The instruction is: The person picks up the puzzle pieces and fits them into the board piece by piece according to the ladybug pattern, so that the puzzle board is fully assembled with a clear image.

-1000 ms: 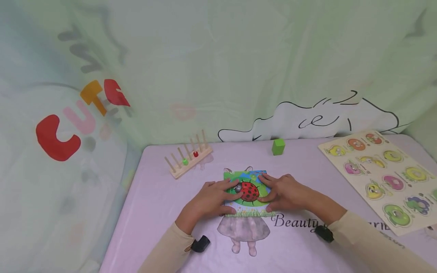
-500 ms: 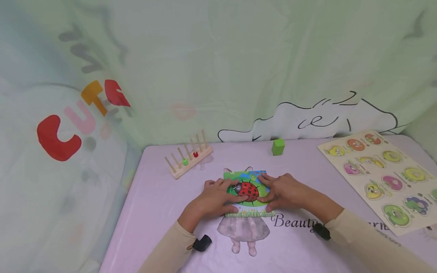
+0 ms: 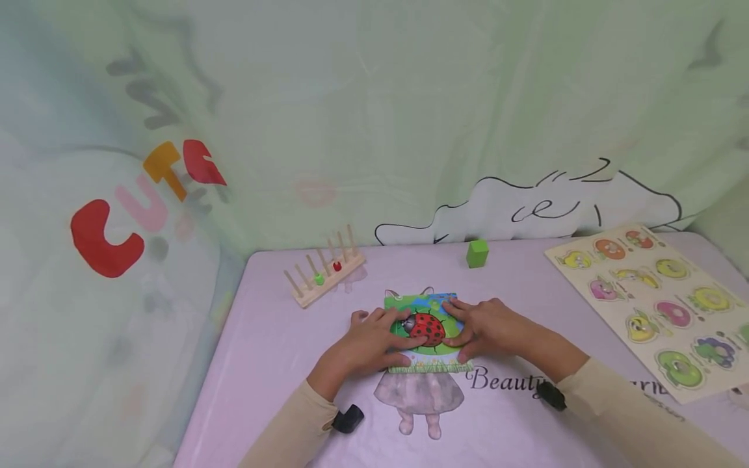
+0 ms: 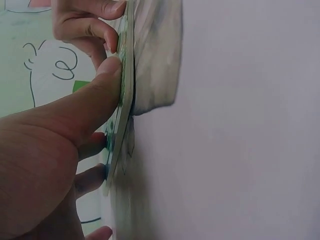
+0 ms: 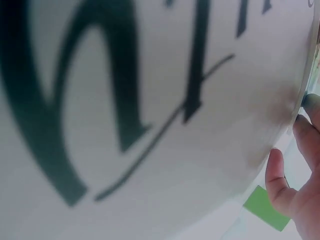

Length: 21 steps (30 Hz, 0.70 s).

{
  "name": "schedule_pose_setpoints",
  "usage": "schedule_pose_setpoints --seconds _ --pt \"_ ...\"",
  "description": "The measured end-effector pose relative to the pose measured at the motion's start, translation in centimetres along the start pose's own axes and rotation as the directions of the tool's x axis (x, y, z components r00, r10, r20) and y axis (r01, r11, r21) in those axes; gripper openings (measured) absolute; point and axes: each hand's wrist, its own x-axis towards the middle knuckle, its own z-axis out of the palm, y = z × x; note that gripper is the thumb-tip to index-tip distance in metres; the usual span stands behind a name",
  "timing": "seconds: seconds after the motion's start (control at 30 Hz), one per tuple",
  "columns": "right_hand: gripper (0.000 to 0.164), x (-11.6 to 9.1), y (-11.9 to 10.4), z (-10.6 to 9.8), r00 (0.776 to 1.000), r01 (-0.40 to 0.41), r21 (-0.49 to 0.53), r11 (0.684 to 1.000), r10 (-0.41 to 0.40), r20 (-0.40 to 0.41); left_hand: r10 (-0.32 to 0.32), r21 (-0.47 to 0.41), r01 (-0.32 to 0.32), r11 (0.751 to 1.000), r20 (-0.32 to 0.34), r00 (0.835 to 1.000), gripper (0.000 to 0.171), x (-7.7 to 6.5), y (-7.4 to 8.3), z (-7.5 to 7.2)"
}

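A flat, rectangular picture board with a red ladybug on green lies at the middle of the table. On its left part my left hand presses with thumb and fingertips. From the right, my right hand touches the board's face, its fingers spread from the top right corner down to the lower right. Seen edge-on in the left wrist view, the board shows its pale side, with the left thumb and fingertips on its face. The right wrist view catches only some fingers of the right hand.
A wooden peg rack with one green and one red bead stands at the back left. Behind the board is a green block. A wooden fruit puzzle lies at the right. Printed curtains hang along the table's back and left.
My left hand has slid slightly to the right over the board, its thumb further in. The right hand and the board stay almost still; the head view has shifted a little.
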Motion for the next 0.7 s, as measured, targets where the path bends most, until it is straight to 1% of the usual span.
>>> schedule_pose_setpoints --seconds 0.17,0.37,0.57,0.7 --pt "0.046 -0.1 0.03 0.02 1.0 -0.024 0.025 0.999 0.024 0.008 0.009 0.009 -0.009 1.0 -0.006 1.0 0.053 0.13 -0.03 0.09" --pt "0.046 -0.12 -0.09 0.31 1.0 -0.028 0.022 0.999 0.028 0.008 0.009 0.022 -0.008 1.0 -0.006 1.0 0.053 0.0 0.05 -0.07" --pt "0.045 -0.15 0.17 0.49 0.999 0.022 0.028 0.999 -0.021 -0.034 -0.003 0.022 0.003 1.0 -0.01 1.0 0.053 -0.06 0.01 -0.1" --pt "0.04 -0.26 0.26 0.39 0.997 0.044 0.016 0.999 -0.043 -0.057 -0.024 -0.016 0.024 1.0 -0.026 0.999 0.053 0.2 0.19 -0.26"
